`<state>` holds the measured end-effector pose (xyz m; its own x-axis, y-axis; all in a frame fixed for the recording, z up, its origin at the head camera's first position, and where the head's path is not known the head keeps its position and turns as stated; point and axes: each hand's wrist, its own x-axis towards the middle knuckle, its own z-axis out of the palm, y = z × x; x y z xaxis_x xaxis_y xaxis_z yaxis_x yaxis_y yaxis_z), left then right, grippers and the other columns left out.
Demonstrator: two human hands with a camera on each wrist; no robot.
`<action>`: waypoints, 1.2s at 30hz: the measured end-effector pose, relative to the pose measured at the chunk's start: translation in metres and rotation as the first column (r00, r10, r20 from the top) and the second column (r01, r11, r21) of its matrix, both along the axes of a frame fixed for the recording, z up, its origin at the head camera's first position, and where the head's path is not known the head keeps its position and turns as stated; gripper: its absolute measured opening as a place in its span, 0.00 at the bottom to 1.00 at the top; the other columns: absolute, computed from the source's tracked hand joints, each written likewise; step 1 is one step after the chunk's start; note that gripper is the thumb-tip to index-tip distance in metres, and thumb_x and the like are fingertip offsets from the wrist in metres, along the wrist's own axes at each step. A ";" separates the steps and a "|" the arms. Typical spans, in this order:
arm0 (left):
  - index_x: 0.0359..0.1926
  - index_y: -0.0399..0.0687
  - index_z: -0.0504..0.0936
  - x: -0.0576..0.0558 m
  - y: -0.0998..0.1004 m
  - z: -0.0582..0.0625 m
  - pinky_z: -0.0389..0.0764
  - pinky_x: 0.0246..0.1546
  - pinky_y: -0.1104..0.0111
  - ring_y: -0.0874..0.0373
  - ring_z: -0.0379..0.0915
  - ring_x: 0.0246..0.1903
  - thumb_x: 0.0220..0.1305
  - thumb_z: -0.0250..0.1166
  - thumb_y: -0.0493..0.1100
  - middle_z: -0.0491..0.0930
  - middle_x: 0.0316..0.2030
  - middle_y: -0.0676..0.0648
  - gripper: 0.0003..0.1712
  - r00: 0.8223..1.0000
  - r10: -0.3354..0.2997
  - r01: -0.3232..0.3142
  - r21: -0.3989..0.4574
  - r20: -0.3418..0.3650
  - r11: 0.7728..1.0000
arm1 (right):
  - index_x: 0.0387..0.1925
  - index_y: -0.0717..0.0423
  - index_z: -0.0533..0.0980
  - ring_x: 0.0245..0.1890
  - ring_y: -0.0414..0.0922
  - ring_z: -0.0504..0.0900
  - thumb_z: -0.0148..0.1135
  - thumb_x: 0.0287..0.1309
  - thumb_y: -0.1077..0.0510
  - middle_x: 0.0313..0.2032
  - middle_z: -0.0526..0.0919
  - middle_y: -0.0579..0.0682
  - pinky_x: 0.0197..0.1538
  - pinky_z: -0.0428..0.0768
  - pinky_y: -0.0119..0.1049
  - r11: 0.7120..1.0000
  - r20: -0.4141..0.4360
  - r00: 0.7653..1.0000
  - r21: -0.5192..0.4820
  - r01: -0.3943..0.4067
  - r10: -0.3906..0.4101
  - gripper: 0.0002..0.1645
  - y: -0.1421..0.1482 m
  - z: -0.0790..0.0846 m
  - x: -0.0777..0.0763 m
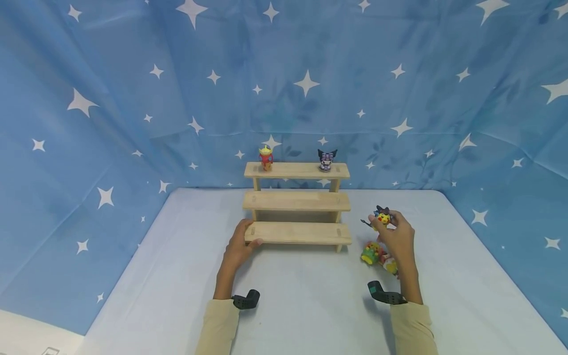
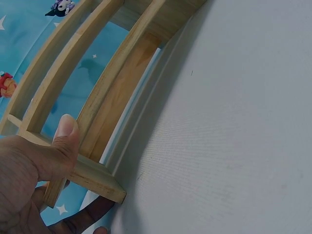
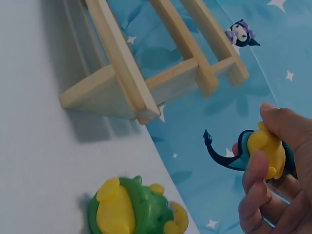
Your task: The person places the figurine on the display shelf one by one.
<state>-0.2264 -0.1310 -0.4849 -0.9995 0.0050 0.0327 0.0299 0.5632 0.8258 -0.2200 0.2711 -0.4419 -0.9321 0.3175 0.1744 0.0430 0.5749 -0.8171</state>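
Note:
My left hand (image 1: 238, 249) grips the left end of the lowest step of a three-tier wooden display shelf (image 1: 296, 201). In the left wrist view its thumb (image 2: 66, 134) lies over the step's front edge, with the other fingers around the end. My right hand (image 1: 399, 237) holds a yellow figurine (image 1: 382, 217) with a dark hat and a thin dark tail, right of the shelf. The right wrist view shows the yellow figurine (image 3: 267, 151) pinched between thumb and fingers. Below that hand, a green-and-yellow figurine (image 1: 371, 253) and a red-and-yellow figurine (image 1: 389, 263) lie on the table, the latter partly hidden.
On the top tier stand a red figurine with a yellow top (image 1: 266, 158) at left and a purple-and-black figurine (image 1: 326, 160) at right. A white-covered table (image 1: 306, 305) carries the shelf. Behind it hangs a blue star-patterned cloth (image 1: 306, 108).

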 end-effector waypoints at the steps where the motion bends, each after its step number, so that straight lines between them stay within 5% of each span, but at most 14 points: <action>1: 0.69 0.51 0.62 0.000 0.000 0.000 0.60 0.64 0.37 0.37 0.58 0.70 0.60 0.69 0.44 0.62 0.71 0.40 0.39 1.000 0.000 0.000 0.002 0.005 1.000 | 0.64 0.62 0.66 0.19 0.48 0.84 0.64 0.57 0.34 0.57 0.78 0.69 0.28 0.78 0.27 1.000 -0.009 1.000 -0.021 -0.015 0.015 0.46 -0.001 0.001 0.000; 7: 0.70 0.51 0.62 0.000 0.001 0.001 0.60 0.64 0.36 0.37 0.59 0.70 0.60 0.69 0.44 0.62 0.71 0.41 0.39 1.000 -0.002 0.002 0.005 0.005 1.000 | 0.62 0.63 0.68 0.14 0.43 0.80 0.69 0.56 0.41 0.46 0.84 0.67 0.23 0.80 0.34 0.994 -0.073 0.995 -0.080 -0.078 0.072 0.42 -0.011 0.007 0.000; 18: 0.70 0.54 0.61 -0.001 0.001 0.003 0.62 0.63 0.38 0.39 0.60 0.69 0.61 0.69 0.45 0.62 0.71 0.42 0.39 1.000 0.013 -0.013 -0.001 0.021 1.000 | 0.63 0.62 0.70 0.12 0.40 0.79 0.72 0.54 0.46 0.47 0.83 0.66 0.18 0.77 0.30 0.970 -0.136 0.984 -0.198 -0.143 0.117 0.40 -0.037 0.028 -0.002; 27: 0.70 0.53 0.61 -0.002 0.002 0.003 0.60 0.64 0.37 0.39 0.58 0.70 0.60 0.69 0.44 0.61 0.72 0.42 0.40 1.000 0.013 -0.013 0.000 0.020 1.000 | 0.63 0.60 0.69 0.15 0.44 0.80 0.70 0.57 0.49 0.46 0.82 0.64 0.19 0.78 0.36 0.929 -0.189 0.944 -0.206 -0.306 0.269 0.36 -0.060 0.041 -0.005; 36: 0.70 0.52 0.61 0.000 0.001 0.001 0.59 0.64 0.36 0.39 0.58 0.70 0.61 0.69 0.43 0.60 0.72 0.41 0.39 1.000 0.008 -0.008 0.001 0.020 1.000 | 0.63 0.64 0.69 0.15 0.43 0.79 0.69 0.58 0.57 0.45 0.82 0.68 0.18 0.77 0.35 0.924 -0.211 0.928 -0.167 -0.345 0.308 0.33 -0.085 0.049 -0.006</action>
